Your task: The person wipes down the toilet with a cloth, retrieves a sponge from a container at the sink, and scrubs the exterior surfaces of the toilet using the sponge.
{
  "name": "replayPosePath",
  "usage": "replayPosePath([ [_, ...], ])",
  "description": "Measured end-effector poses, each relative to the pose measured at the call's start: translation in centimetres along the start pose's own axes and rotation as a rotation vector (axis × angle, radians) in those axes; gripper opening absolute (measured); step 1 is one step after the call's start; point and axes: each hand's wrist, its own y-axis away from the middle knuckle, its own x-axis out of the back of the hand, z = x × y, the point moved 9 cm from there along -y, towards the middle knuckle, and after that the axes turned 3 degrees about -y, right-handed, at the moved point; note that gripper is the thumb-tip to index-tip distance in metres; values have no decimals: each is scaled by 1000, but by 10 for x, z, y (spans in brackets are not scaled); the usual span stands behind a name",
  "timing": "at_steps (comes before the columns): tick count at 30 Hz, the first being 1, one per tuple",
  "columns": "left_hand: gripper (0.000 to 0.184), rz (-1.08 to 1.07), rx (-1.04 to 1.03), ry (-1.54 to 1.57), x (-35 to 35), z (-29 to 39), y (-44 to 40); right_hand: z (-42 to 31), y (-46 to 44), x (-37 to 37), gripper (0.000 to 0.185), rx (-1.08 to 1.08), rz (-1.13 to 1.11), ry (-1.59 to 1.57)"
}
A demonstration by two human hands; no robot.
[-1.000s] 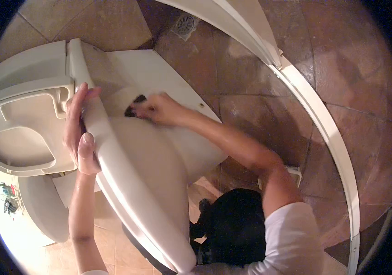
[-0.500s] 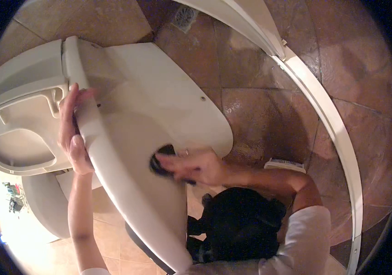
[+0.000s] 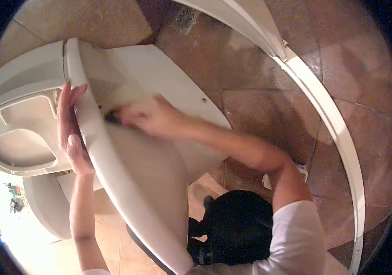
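Note:
A large white plastic or ceramic piece [image 3: 145, 156] with a long curved rim stands tilted in front of me. My left hand [image 3: 74, 130] rests against the left side of that rim, with the fingers up and the thumb apart. Closed around a small black object, perhaps a brush, my right hand [image 3: 145, 117] is over the inner surface near the upper part of the rim. Motion blurs this hand, and the black object [image 3: 112, 116] shows only in part at its fingertips.
A beige toilet-like fixture [image 3: 22, 151] is at the left. Brown floor tiles [image 3: 269, 123] carry a round drain [image 3: 185, 19] at the top. A curved white track [image 3: 338, 123] crosses the right side. Something black [image 3: 237, 229] is at the bottom centre.
My right hand went down and right along the white surface, then back up and left with the black object. My left hand has stayed at the rim, with a small shift left.

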Motion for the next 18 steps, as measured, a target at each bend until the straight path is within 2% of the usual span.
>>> replayPosePath([
  [1,84,-25,-15,-15,-2,2,-1,10,-28,4,20,-161,-89,161],
  [3,85,-39,-8,-11,-3,1,-1,63,-74,-30,22,154,-188,384],
  [4,85,-43,-5,-6,-3,1,-1,65,-81,-30,22,151,-186,380],
  [6,85,-43,-4,-4,-3,2,-2,70,-91,-10,19,45,-12,327],
  [10,86,-56,-1,-26,-2,2,-2,62,-85,6,18,108,-30,403],
  [12,87,-83,-1,-64,-3,3,-3,73,-73,-17,19,-33,-258,310],
  [15,87,-102,9,-100,-3,4,-2,71,-69,-23,20,-25,-327,334],
  [16,87,-98,16,-92,-3,3,-3,71,-75,-28,20,-20,-324,335],
  [18,88,-106,21,-100,-2,2,-3,72,-92,-35,19,-42,-167,375],
])
